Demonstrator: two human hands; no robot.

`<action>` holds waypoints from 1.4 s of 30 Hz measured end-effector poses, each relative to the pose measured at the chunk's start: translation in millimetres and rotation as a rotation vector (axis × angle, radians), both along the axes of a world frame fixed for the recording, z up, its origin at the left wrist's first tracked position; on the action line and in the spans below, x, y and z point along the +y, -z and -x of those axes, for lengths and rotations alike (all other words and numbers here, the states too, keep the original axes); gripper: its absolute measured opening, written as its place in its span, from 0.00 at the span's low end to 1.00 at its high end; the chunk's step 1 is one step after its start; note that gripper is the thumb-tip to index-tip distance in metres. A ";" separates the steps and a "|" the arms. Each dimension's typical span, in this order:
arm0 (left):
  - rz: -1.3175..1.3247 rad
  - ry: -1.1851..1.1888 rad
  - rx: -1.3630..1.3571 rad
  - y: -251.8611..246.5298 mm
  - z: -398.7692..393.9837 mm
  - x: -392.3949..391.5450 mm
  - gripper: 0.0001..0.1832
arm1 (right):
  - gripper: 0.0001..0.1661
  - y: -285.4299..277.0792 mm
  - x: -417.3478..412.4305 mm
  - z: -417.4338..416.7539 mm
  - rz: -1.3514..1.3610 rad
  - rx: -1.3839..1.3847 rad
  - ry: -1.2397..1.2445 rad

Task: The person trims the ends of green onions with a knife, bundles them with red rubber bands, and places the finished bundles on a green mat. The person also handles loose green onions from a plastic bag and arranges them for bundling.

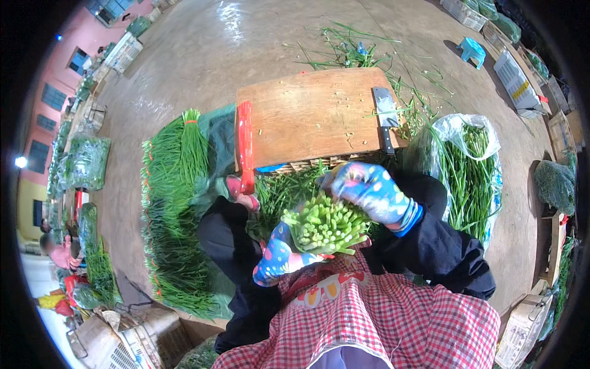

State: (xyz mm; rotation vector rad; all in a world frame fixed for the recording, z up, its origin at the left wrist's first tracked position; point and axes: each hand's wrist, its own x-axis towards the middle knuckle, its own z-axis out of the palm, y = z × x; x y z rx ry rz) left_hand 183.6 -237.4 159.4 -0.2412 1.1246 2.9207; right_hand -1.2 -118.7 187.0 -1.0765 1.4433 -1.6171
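My left hand (283,263), in a blue dotted glove, is wrapped round a thick bundle of green stalks (329,226). The pale cut ends of the stalks face up towards me. Just beyond the bundle, at its right, is my right hand (373,189), in a matching glove with the fingers curled. Its fingertips are blurred, and whether they grip any stalk cannot be made out. In front of my knees a wooden board (304,115) bears a cleaver (386,113) on its right side. Red plastic ties (245,143) hang over the board's left edge.
Tied bundles of leafy greens (173,221) lie in a row at left. Loose greens fill an open plastic bag (470,180) at right. Stray leaves (350,50) litter the floor beyond the board. A blue stool (472,51) stands far right; a person (64,251) is at far left.
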 end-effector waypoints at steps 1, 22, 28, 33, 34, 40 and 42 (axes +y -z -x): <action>0.285 -0.015 0.010 6.7 -3.8 -0.1 0.33 | 0.12 11.9 0.7 5.3 0.061 -0.156 0.050; 0.100 0.097 0.061 15.7 -4.4 -4.7 0.34 | 0.11 -4.0 12.1 13.8 0.154 0.070 -0.087; 0.921 -0.066 0.112 25.2 -7.8 4.9 0.42 | 0.18 0.2 23.6 47.1 0.186 -0.117 -0.056; 1.541 -0.106 0.197 26.7 -3.4 6.8 0.43 | 0.16 -20.2 18.1 41.0 -0.357 0.559 -0.420; 1.542 -0.073 0.199 31.8 -3.3 8.4 0.44 | 0.16 -17.0 20.2 40.7 -0.357 0.682 -0.447; 1.441 -0.033 0.146 45.0 -4.3 16.4 0.46 | 0.16 4.9 32.4 42.7 -0.135 0.489 -0.386; 1.308 -0.094 0.189 51.9 -5.2 10.2 0.47 | 0.17 -13.3 38.2 43.6 -0.175 0.045 -0.236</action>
